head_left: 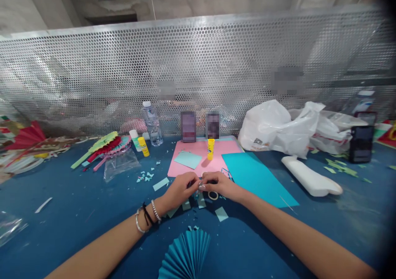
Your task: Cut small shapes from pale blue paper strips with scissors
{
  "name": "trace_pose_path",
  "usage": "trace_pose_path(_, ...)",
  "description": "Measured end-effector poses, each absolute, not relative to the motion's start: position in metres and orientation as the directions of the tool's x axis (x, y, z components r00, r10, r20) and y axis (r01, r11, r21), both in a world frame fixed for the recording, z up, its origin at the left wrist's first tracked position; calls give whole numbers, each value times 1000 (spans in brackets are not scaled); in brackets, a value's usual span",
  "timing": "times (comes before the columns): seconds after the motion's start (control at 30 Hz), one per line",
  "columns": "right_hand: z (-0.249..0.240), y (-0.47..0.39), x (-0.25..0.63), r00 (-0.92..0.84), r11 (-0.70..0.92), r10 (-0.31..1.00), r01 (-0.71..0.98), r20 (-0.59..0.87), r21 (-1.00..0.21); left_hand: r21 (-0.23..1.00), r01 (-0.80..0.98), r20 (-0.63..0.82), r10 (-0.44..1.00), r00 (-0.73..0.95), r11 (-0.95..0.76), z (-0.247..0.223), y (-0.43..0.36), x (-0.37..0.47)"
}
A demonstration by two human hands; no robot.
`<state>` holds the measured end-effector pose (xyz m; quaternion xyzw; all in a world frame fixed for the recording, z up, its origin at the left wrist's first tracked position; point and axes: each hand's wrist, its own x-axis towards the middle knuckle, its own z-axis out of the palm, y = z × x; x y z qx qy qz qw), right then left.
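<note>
My left hand (182, 189) and my right hand (220, 183) meet over the table, thumbs and fingertips pinched together. What they pinch is too small to make out. Close below my right hand lies a pale ring (213, 195) that looks like a scissor handle. Small light-blue paper pieces (221, 214) are scattered under and around both hands. Nearer to me, a pleated teal paper fan (185, 254) lies partly out of view. Just beyond my hands is a pink paper sheet (176, 163) with a light-blue card (188, 159) and an upright yellow glue stick (210, 149) on it.
Teal paper (256, 176) lies right of the pink sheet, then a white tray-like piece (309, 176) and white plastic bags (269, 126). To the left stand a water bottle (153, 124) and another glue stick (143, 146), beside folded paper fans (99, 147). A perforated metal screen (198, 64) closes the back.
</note>
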<state>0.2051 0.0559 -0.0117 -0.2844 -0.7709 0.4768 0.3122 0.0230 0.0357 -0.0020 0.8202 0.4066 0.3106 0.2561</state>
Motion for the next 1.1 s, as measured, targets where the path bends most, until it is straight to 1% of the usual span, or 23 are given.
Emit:
trace_pose_path(0.2,-16,49,199,-568,348,792,119,224,-930,822,393,213,863,458,-412,-4,42,21)
trace_pose_path(0.3,-20,50,197,-481,348,836,96,262,-933,878,330,162,863,479,-348,-6,46,19)
trace_pose_path(0.4,-21,51,196,-416,373,857,94,304,-923,910,283,129,855,502,-303,-8,50,18)
trace_pose_path(0.53,-20,49,197,-413,417,847,123,335,-901,936,240,95,842,532,-258,-12,51,17)
trace_pose_path(0.63,-19,47,198,-393,474,831,129,394,-871,950,214,86,847,525,-229,-13,50,18)
trace_pose_path(0.83,-15,45,200,-279,593,793,157,541,-790,977,143,66,866,495,-156,-7,48,20)
trace_pose_path(0.9,-14,44,202,-243,655,754,201,611,-728,983,122,57,864,500,-135,-5,48,20)
trace_pose_path(1.0,-14,42,203,-214,732,675,314,706,-604,988,100,50,858,511,-117,-4,47,21)
trace_pose_path(1.1,-15,42,203,-221,751,638,388,737,-534,990,87,49,857,512,-108,-6,47,22)
